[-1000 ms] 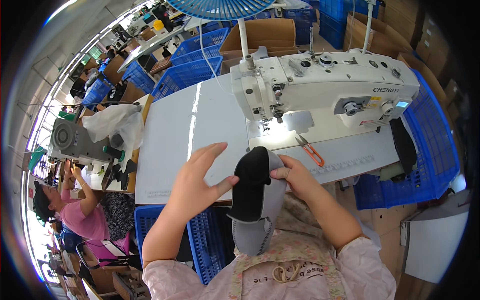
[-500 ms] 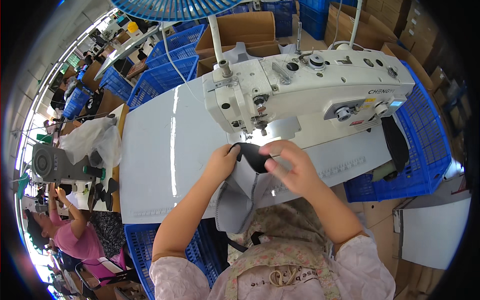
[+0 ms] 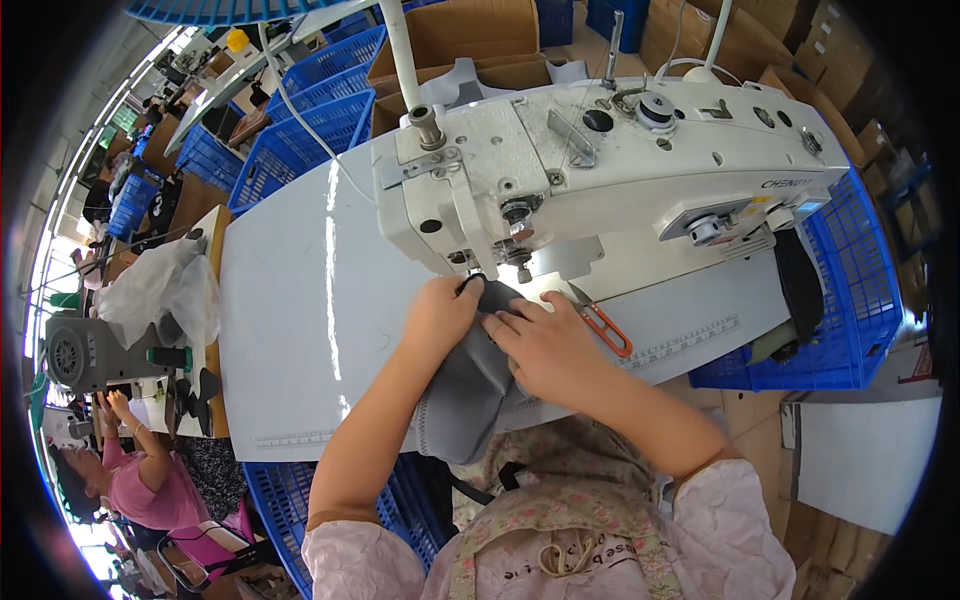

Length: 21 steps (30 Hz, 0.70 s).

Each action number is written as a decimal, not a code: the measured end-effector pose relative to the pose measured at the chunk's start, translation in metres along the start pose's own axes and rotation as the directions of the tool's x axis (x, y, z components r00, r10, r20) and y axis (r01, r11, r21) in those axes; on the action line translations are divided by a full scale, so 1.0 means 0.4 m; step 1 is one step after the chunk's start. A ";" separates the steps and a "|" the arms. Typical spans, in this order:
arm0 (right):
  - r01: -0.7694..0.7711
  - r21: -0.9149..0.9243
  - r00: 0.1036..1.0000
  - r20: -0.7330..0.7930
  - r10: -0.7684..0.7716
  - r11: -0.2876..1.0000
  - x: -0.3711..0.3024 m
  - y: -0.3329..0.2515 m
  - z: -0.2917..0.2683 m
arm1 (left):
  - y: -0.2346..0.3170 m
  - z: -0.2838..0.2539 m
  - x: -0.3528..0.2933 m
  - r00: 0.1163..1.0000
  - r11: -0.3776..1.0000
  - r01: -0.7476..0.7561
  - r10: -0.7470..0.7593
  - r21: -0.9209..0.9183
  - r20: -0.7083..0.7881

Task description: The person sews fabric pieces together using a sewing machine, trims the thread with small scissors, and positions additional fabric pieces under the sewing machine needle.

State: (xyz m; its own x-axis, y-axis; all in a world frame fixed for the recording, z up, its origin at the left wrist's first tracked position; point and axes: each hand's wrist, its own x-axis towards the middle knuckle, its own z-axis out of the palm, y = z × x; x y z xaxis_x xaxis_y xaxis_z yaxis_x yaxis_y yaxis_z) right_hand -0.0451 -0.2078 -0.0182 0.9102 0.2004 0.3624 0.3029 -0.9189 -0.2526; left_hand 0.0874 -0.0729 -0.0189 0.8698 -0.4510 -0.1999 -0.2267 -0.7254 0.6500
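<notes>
Presently: left hand [image 3: 442, 315] pinching grey-and-black fabric piece [image 3: 463, 390], right hand [image 3: 545, 350] touching, closure unclear; white sewing machine [image 3: 620, 150], one o'clock; likely positioning, needing alignment.

Your left hand [image 3: 440, 315] pinches the cloth [image 3: 462, 385] by its black upper end, just below the needle area of the white sewing machine [image 3: 640, 150]. Your right hand [image 3: 543, 350] lies over the cloth's right side, fingers bent against it; its thumb is hidden from you. The grey part hangs down over the near edge of the table [image 3: 285, 300], in front of your apron [image 3: 560, 510]. Just beyond your right hand lie orange-handled snips [image 3: 605, 325], near a printed ruler [image 3: 690, 338]. To your left, a person [image 3: 150, 485] in pink sits at another machine [image 3: 95, 350].
</notes>
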 end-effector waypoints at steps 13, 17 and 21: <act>0.016 0.250 0.930 0.352 -0.106 0.968 0.074 0.142 -0.047 | -0.005 -0.039 -0.139 0.670 0.605 -0.711 0.737 0.360 0.084; -0.084 0.336 0.912 0.405 -0.063 0.938 0.100 0.157 -0.066 | -0.010 -0.041 -0.120 0.733 0.650 -0.661 0.667 0.375 0.133; -0.011 0.237 0.924 0.374 -0.081 0.971 0.098 0.152 -0.066 | -0.009 -0.042 -0.093 0.738 0.670 -0.667 0.654 0.326 0.166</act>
State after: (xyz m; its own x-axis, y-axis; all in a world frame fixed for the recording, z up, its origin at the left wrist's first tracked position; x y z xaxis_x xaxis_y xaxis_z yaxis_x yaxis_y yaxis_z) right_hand 0.0016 -0.2647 0.0043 0.9222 0.3862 0.0202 0.3512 -0.8145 -0.4618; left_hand 0.0631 -0.0447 -0.0014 0.4208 -0.8936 0.1562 -0.8750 -0.3544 0.3298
